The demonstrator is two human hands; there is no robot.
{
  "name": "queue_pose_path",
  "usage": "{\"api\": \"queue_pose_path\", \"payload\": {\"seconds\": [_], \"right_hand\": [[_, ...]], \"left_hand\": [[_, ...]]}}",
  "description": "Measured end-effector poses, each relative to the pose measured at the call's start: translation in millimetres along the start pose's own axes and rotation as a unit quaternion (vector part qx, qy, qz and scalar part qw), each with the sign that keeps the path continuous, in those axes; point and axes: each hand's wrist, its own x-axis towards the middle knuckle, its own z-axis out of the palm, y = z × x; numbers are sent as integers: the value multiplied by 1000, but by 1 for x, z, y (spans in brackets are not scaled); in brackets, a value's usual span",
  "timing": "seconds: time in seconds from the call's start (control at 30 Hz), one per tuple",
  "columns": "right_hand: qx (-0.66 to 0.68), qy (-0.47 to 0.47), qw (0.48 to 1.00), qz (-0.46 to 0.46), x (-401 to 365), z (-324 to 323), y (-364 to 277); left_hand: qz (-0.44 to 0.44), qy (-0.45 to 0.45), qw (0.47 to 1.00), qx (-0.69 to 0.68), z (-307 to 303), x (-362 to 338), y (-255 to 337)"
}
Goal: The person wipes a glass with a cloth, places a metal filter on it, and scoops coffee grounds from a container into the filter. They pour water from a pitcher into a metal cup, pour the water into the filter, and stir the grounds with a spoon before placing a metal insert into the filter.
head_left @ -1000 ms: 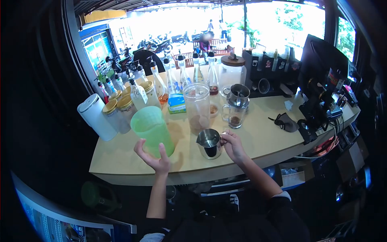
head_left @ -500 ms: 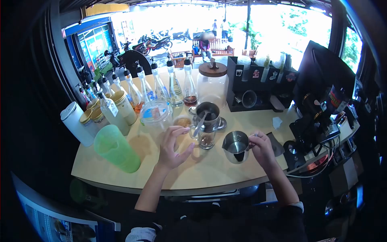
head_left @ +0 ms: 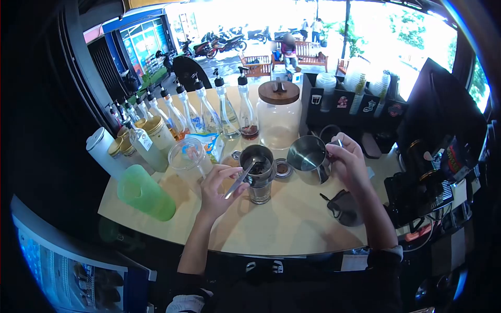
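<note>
My left hand [head_left: 218, 194] closes its fingers and thumb around the handle of a spoon [head_left: 239, 182]. The spoon's far end reaches into a dark metal cup [head_left: 258, 160], whose bottom is hard to see. Directly below that cup stands a clear glass [head_left: 259, 194]. A steel pitcher [head_left: 307, 154], gripped by its handle, hangs from my right hand [head_left: 348, 160] above the counter, tilted so that its inside shows. Between cup and pitcher lies a small round metal piece [head_left: 282, 169].
Pump bottles [head_left: 224, 112] line the counter's back left. A clear plastic pitcher [head_left: 190, 159] and green pitcher [head_left: 146, 193] stand left. Behind are a wood-lidded jar [head_left: 279, 122] and black cup holder [head_left: 334, 112]. A dark crumpled item [head_left: 345, 207] lies right.
My left hand has gone from open beside the cup to holding the spoon. My right hand has raised the steel pitcher and moved it further back. The view has shifted.
</note>
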Motion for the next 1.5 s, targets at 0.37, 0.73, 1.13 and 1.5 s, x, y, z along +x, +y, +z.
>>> {"api": "queue_pose_path", "payload": {"seconds": [0.37, 0.73, 1.13, 1.5], "right_hand": [[-70, -32, 997, -15, 36, 33, -3], [-167, -66, 984, -24, 48, 65, -18], [-197, -102, 975, -4, 48, 74, -17], [-234, -85, 969, -7, 45, 67, -17]], "left_hand": [[148, 12, 986, 81, -17, 25, -1], [117, 46, 991, 37, -26, 39, 2], [135, 62, 989, 10, -19, 40, -3], [145, 64, 987, 15, -17, 39, -6]]}}
